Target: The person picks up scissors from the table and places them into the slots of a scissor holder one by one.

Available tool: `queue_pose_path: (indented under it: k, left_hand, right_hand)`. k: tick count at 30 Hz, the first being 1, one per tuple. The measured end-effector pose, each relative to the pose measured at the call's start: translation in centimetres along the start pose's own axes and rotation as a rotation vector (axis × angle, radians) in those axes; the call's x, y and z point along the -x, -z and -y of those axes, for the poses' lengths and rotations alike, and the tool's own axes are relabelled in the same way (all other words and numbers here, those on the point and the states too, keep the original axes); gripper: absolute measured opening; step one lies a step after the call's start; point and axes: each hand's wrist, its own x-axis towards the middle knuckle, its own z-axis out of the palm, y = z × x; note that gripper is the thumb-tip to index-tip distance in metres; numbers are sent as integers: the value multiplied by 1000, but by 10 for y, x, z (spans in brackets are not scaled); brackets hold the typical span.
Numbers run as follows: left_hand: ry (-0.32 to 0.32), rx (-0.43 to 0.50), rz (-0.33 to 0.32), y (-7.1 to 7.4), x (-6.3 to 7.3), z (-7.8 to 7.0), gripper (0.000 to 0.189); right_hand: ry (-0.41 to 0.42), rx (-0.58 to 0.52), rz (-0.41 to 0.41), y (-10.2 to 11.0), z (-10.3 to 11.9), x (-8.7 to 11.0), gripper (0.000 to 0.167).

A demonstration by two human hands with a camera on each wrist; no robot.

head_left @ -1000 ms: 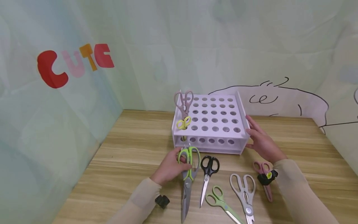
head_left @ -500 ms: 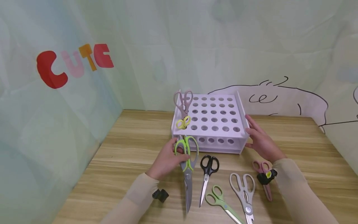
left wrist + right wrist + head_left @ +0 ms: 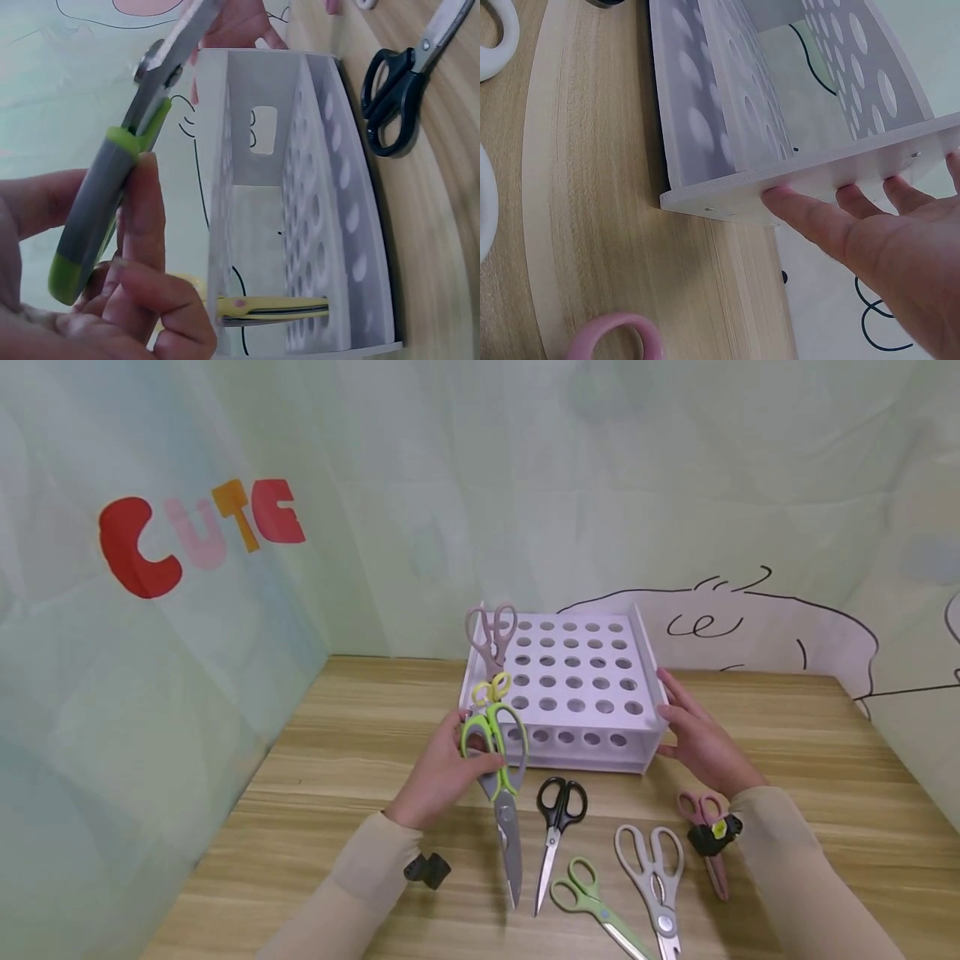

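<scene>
Wood-grain table carries a white perforated rack. Green-and-gray kitchen shears: at the rack's front-left corner, handles pinched in left grip, blades toward the person, long axis inclined off the hole axis. Right grip: released, fingers extended, touching the rack's right side wall

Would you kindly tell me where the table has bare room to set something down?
The table is bare left of the rack, between the left hand and the backdrop, and right of the right hand. It is crowded in front of the rack, where black scissors, pale green scissors, grey scissors and pink scissors lie.
</scene>
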Motion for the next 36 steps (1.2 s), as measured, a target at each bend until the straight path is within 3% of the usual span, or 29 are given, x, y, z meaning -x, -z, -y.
queue_pose_path:
  k: [7,14,23,36]
  left_hand:
    - [-36,25,-45,1,-3,-10,47]
    - [-67,110,-26,3,-7,-19,46]
    - [-123,149,-58,4,-11,-30,43]
    - [-189,117,-100,6,-20,-41,49]
  right_hand:
    - [-8,5,-4,-1,-1,0,64]
    - [-14,17,-14,-2,0,2,64]
    - [-2,-12,-7,0,-1,0,63]
    - [-2,9,-11,-1,0,0,65]
